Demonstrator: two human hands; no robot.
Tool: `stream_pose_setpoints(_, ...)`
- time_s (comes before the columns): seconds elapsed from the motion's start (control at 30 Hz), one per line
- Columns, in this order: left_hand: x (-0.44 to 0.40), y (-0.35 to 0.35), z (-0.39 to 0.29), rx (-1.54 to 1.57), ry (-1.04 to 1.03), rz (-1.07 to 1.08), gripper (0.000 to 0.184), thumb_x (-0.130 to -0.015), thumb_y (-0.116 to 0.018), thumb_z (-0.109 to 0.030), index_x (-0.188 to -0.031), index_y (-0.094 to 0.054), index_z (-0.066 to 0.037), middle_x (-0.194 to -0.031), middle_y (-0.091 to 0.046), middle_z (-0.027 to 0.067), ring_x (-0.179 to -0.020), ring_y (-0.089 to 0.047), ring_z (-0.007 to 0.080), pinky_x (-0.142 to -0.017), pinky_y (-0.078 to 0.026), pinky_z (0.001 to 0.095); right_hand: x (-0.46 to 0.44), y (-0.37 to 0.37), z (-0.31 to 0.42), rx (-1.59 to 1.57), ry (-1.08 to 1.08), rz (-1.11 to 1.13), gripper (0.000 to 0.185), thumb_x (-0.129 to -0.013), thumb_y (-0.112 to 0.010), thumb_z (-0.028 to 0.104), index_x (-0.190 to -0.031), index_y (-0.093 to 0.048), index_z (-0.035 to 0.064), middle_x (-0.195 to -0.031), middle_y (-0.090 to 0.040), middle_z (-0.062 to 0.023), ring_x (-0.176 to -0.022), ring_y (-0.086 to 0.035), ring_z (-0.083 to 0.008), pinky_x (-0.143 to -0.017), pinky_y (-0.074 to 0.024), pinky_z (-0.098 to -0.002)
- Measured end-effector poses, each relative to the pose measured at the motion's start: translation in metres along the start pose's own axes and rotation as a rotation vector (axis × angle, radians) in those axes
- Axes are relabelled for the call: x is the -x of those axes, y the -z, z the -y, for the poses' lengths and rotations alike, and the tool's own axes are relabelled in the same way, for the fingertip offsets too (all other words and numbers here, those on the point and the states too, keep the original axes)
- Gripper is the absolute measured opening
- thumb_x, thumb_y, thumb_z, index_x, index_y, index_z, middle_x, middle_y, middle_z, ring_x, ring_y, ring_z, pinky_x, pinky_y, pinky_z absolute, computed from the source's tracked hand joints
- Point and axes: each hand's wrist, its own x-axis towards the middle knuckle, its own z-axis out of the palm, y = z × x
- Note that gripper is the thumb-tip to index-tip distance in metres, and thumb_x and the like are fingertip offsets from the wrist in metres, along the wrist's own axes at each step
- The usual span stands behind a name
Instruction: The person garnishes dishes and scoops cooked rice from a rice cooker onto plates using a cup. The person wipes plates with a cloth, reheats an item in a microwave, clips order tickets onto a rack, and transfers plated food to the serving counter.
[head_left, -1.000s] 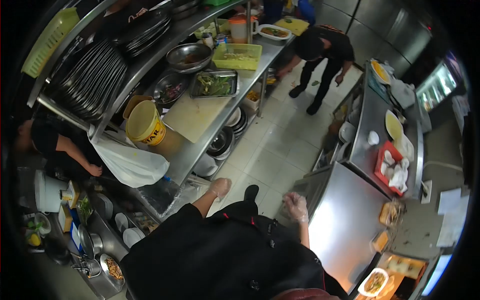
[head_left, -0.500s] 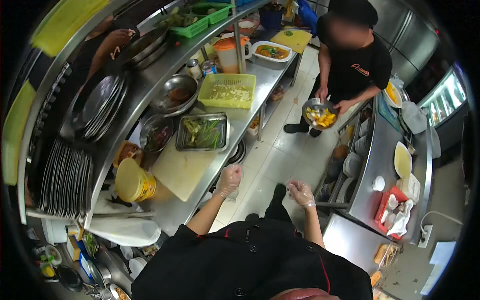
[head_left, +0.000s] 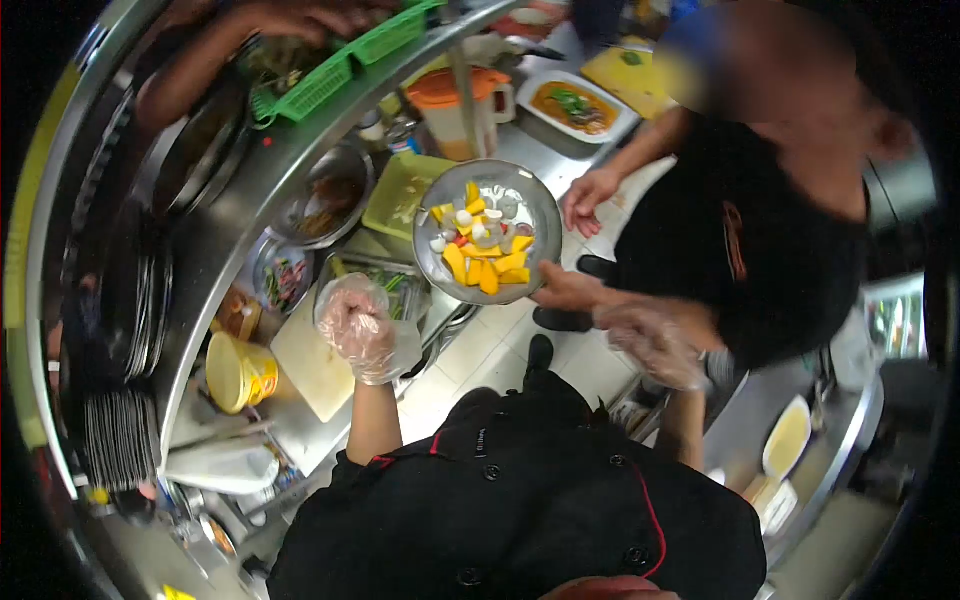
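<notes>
A round metal bowl (head_left: pixel 530 215) with yellow chunks (head_left: pixel 485 268) and small white pieces is held by a co-worker's hand (head_left: pixel 575 290) at its right rim. The co-worker's other hand (head_left: pixel 592 198) is beside the bowl, apart from it. My left hand (head_left: pixel 357 328), in a clear plastic glove, is curled closed left of the bowl, over the edge of a white cutting board (head_left: pixel 318 365); nothing shows in it. My right hand (head_left: pixel 655 345), also gloved and blurred, has its fingers spread toward the co-worker's forearm and does not hold the bowl.
The co-worker (head_left: pixel 750 230) stands close at the right. On the left counter are a yellow bucket (head_left: pixel 240 372), a yellow-green basket (head_left: pixel 405 197), metal bowls, an orange-lidded jug (head_left: pixel 450 100) and a white dish of food (head_left: pixel 577 108). A metal shelf (head_left: pixel 290 150) overhangs the counter.
The co-worker has come nearer, bringing the bowl up between us and to the left. My left hand has moved left, and my right hand has moved right and opened.
</notes>
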Motion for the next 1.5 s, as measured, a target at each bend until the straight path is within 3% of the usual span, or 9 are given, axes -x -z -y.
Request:
stream_pose_setpoints(0.13, 0.002, 0.021, 0.01, 0.254, 0.085, -0.078, 0.01, -0.073, -0.054, -0.009, -0.066, -0.048, -0.004, -0.068, -0.056, 0.0103, -0.06, -0.054, 0.0202, -0.056, -0.043, 0.0299, -0.047, 0.017, 0.012, 0.053, 0.196, -0.174, 0.018, -0.083, -0.06, 0.016, -0.093, -0.062, 0.0013, -0.09, -0.064, -0.0097, -0.083, -0.061, -0.0207, -0.075, -0.047, -0.033)
stream_pose_setpoints(0.17, 0.01, 0.023, 0.011, 0.225, 0.082, -0.118, 0.018, -0.076, -0.054, -0.015, -0.065, -0.045, -0.003, -0.068, -0.055, 0.0107, -0.062, -0.053, 0.021, -0.057, -0.043, 0.0303, -0.058, 0.004, 0.019, -0.132, 0.164, -0.258, 0.01, -0.087, -0.054, 0.008, -0.087, -0.059, -0.001, -0.081, -0.058, -0.0057, -0.067, -0.052, -0.0082, -0.06, -0.0429, -0.0227)
stream_pose_setpoints(0.3, 0.042, 0.047, 0.02, -0.087, 0.187, -0.132, 0.013, -0.071, -0.058, -0.019, -0.069, -0.052, -0.008, -0.07, -0.055, 0.0093, -0.07, -0.056, 0.0273, -0.071, -0.046, 0.0378, -0.091, -0.046, 0.01, 0.151, 0.403, -0.256, 0.007, -0.088, -0.054, 0.006, -0.09, -0.057, 0.0002, -0.075, -0.055, -0.0028, -0.062, -0.049, -0.0078, -0.056, -0.0415, -0.0234)
stream_pose_setpoints(0.4, 0.048, 0.061, 0.012, -0.346, 0.047, -0.119, 0.009, -0.069, -0.059, -0.016, -0.071, -0.055, -0.009, -0.075, -0.058, 0.0105, -0.074, -0.057, 0.0297, -0.073, -0.046, 0.0393, -0.103, -0.086, 0.012, -0.454, 0.152, -0.076, 0.012, -0.087, -0.055, 0.007, -0.096, -0.055, -0.0014, -0.077, -0.054, -0.0043, -0.065, -0.051, -0.0095, -0.059, -0.0425, -0.0238)
stream_pose_setpoints(0.53, 0.086, 0.085, 0.028, 0.057, 0.191, -0.002, 0.018, -0.067, -0.062, -0.015, -0.084, -0.06, -0.01, -0.082, -0.061, 0.0108, -0.082, -0.059, 0.0321, -0.078, -0.046, 0.0421, -0.108, -0.126, 0.023, -0.357, 0.248, 0.006, 0.021, -0.086, -0.056, 0.006, -0.105, -0.053, -0.0022, -0.092, -0.053, -0.008, -0.078, -0.053, -0.0132, -0.071, -0.047, -0.0272)
stream_pose_setpoints(0.63, 0.096, 0.091, 0.017, -0.434, 0.023, 0.005, 0.022, -0.066, -0.063, -0.016, -0.088, -0.06, -0.009, -0.082, -0.061, 0.0109, -0.084, -0.058, 0.0323, -0.079, -0.045, 0.0417, -0.122, -0.129, 0.019, -0.191, 0.303, 0.019, 0.03, -0.084, -0.058, 0.012, -0.108, -0.05, -0.0059, -0.098, -0.054, -0.0131, -0.088, -0.054, -0.0164, -0.076, -0.0462, -0.0283)
stream_pose_setpoints(0.87, 0.087, 0.111, 0.027, -0.247, 0.346, -0.047, 0.007, -0.073, -0.054, -0.012, -0.078, -0.056, -0.007, -0.07, -0.055, 0.0072, -0.066, -0.055, 0.0244, -0.063, -0.044, 0.0378, -0.158, -0.08, -0.022, 0.053, 0.256, -0.211, 0.016, -0.084, -0.058, 0.008, -0.096, -0.058, -0.0036, -0.09, -0.059, -0.0086, -0.08, -0.055, -0.0133, -0.071, -0.0461, -0.0263)
stream_pose_setpoints(1.3, 0.004, -0.037, 0.035, 0.245, 0.629, 0.793, 0.017, -0.088, -0.046, -0.013, -0.087, -0.06, -0.004, -0.074, -0.061, 0.0055, -0.065, -0.057, 0.0148, -0.061, -0.046, 0.0283, -0.122, 0.009, -0.074, 0.488, 0.088, -0.528, 0.012, -0.078, -0.06, 0.011, -0.086, -0.062, 0.0031, -0.073, -0.061, -0.0127, -0.068, -0.06, -0.0238, -0.065, -0.0462, -0.0331)
stream_pose_setpoints(1.5, -0.008, -0.18, 0.024, 0.474, 0.459, 0.968, 0.02, -0.089, -0.045, -0.012, -0.093, -0.062, -0.003, -0.083, -0.062, 0.0051, -0.076, -0.059, 0.0121, -0.069, -0.048, 0.0265, -0.17, 0.054, -0.156, 0.046, -0.136, -0.462, 0.024, -0.085, -0.058, 0.017, -0.104, -0.056, 0.0019, -0.078, -0.058, -0.0054, -0.064, -0.054, -0.0098, -0.056, -0.0468, -0.024)
